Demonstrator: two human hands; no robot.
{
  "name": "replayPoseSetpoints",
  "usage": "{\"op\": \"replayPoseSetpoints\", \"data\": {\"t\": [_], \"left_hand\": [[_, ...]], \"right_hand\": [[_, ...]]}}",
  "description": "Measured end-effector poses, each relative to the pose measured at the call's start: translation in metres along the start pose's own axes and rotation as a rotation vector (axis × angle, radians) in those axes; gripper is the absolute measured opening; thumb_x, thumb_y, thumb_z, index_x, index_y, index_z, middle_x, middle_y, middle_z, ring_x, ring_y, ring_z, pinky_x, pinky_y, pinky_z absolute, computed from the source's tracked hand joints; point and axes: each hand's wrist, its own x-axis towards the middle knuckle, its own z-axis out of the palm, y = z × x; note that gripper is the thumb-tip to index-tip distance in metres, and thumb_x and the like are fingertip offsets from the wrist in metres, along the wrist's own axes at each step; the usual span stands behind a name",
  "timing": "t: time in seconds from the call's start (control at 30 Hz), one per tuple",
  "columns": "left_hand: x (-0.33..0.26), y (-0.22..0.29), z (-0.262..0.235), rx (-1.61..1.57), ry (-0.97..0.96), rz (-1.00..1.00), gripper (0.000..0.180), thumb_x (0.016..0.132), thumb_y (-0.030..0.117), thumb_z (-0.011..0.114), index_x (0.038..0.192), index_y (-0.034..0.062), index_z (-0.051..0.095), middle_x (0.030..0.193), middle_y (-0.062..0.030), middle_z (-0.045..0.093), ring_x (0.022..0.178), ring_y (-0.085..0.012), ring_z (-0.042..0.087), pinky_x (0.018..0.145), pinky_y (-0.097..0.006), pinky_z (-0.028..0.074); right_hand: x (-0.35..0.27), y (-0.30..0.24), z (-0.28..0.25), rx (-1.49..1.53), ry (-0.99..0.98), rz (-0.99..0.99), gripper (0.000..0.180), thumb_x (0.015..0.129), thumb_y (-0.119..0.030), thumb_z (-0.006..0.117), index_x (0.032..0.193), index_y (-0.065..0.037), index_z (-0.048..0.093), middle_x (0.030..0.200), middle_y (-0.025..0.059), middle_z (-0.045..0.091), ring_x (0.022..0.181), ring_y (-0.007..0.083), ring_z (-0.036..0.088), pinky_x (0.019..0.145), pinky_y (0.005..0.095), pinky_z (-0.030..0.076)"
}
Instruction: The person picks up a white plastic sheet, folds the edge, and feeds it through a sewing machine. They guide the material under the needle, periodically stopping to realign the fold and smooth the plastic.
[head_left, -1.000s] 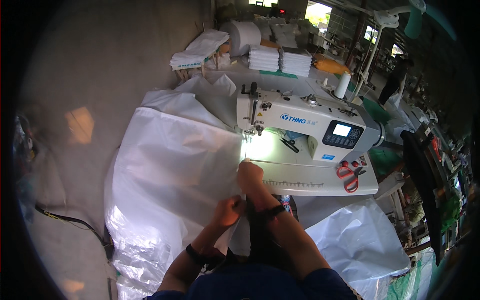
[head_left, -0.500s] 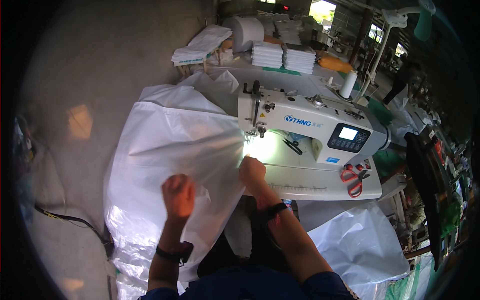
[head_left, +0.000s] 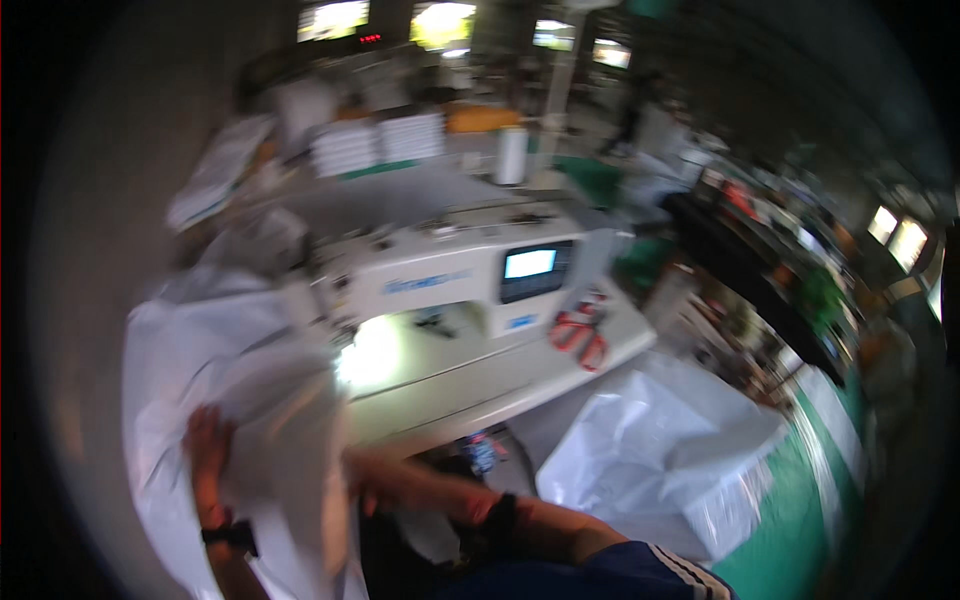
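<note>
A large piece of white plastic-like sheeting (head_left: 165, 360) hangs over the left end of the sewing machine table and down in front of me. My left hand (head_left: 208, 440) lies on it with the fingers apart. Close to the sheeting's right edge, below the table's front edge, is my right hand (head_left: 362, 478); motion smears it and its fingers do not show clearly. The white sewing machine (head_left: 430, 275) stands beyond my hands, its lamp glowing near the needle end. Red-handled scissors (head_left: 578, 340) and a small dark pair of thread snips (head_left: 435, 322) lie on its bed.
More white sheeting (head_left: 640, 430) is heaped to my right beside green material (head_left: 800, 520). A white thread cone (head_left: 511, 155) stands behind the machine. Stacked white bundles (head_left: 411, 137) sit at the back. A dark long object (head_left: 750, 275) runs along the right. A person stands far off.
My view has swung to the right, so the machine appears further left. My right hand has left the lit needle area and come down toward me. The left hand's fingers have spread onto the sheeting.
</note>
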Motion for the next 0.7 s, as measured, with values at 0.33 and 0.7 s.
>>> {"op": "replayPoseSetpoints", "data": {"t": [0.33, 0.7], "left_hand": [[0.012, 0.09, -0.091, 0.134, -0.293, 0.36, 0.04, 0.09, 0.019, 0.037, 0.128, 0.0062, 0.039, 0.148, -0.0083, 0.023, 0.139, -0.0278, 0.014, 0.111, -0.044, 0.012], [0.035, -0.007, -0.017, 0.197, -0.174, 0.159, 0.049, 0.088, 0.029, 0.05, 0.131, 0.0072, 0.043, 0.133, -0.0216, 0.042, 0.124, -0.0391, 0.037, 0.103, -0.047, 0.029]], "right_hand": [[0.052, 0.111, 0.034, -0.497, -0.03, -0.222, 0.043, 0.09, -0.039, 0.049, 0.121, -0.009, 0.051, 0.094, 0.0079, 0.061, 0.077, 0.0188, 0.059, 0.066, 0.0346, 0.049], [-0.018, 0.146, 0.034, -0.319, -0.058, -0.374, 0.045, 0.091, -0.036, 0.051, 0.123, -0.004, 0.049, 0.111, 0.01, 0.056, 0.099, 0.019, 0.053, 0.087, 0.0347, 0.04]]}}
